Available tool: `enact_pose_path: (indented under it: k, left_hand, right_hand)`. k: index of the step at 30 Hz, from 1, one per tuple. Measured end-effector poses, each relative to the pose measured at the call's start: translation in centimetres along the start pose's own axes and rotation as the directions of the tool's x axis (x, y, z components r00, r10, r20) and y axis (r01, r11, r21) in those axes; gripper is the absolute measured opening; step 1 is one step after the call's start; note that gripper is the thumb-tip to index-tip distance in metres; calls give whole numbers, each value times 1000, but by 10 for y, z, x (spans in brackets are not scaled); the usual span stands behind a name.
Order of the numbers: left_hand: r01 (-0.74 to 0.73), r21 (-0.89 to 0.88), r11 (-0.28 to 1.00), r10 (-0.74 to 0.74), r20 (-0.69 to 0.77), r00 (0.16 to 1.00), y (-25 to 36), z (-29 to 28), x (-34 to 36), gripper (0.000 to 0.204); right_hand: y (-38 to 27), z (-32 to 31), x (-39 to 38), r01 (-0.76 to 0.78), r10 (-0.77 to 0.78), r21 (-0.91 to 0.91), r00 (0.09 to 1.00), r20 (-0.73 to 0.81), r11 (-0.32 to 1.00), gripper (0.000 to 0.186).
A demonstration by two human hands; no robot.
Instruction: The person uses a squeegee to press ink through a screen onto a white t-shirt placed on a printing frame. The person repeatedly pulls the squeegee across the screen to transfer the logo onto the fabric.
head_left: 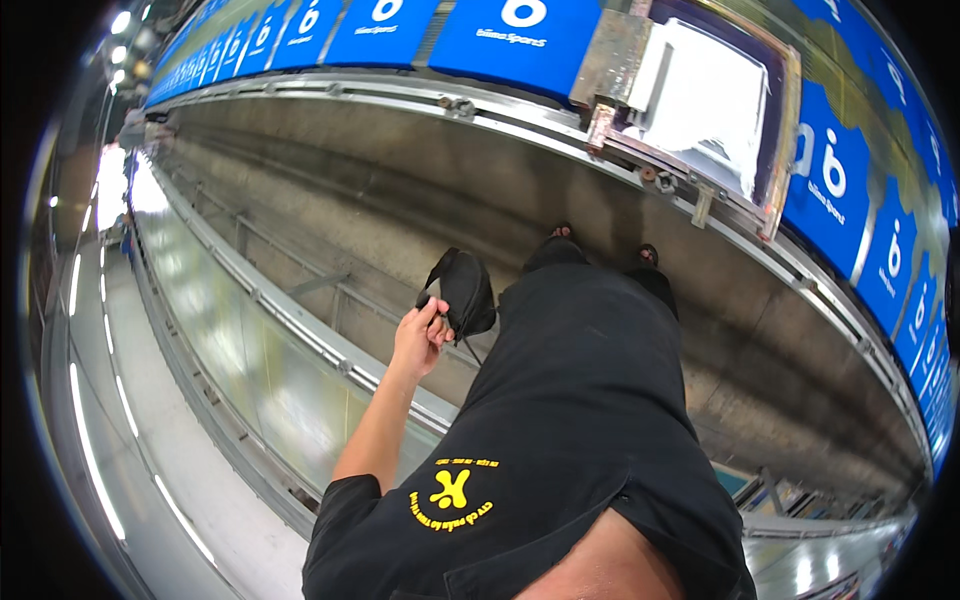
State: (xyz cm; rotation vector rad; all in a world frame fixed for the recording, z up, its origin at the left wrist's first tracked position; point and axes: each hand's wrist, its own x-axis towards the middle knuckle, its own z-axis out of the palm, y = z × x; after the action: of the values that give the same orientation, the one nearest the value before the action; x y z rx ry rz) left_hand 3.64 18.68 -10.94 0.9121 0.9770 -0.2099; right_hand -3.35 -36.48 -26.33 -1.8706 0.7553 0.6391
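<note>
My left hand [427, 328] hangs at my left side, its fingers closed round the edge or strap of a small black bag [472, 292]. A loop stands up at the bag's upper left, and a thin cord dangles below it. My fingers hide part of the grip. My right hand is out of view, and no right forearm shows beside my black shirt.
Ahead runs a long table with blue printed fabric panels [510, 40] in a row. On its rail [480, 108] rests a printing screen frame [783, 150] with white ink. Another long glossy table [290, 370] lies behind at left. I stand on the concrete aisle [370, 190] between them.
</note>
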Motion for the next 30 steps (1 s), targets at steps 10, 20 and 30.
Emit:
enact_pose_path:
  k: [10,20,30]
  left_hand:
    - [505,229,832,-515,-22,857,-15,-80,60,35]
    - [365,365,857,-328,-160,931,24,-70,18,35]
    - [322,423,847,-280,-158,947,49,-66,17,35]
  right_hand:
    - [67,140,-59,-443,406,109,879,250,890,29]
    - [116,246,-62,-641,532,446,768,357,625,31]
    - [113,324,-56,-678,495,578,731,469,454,33]
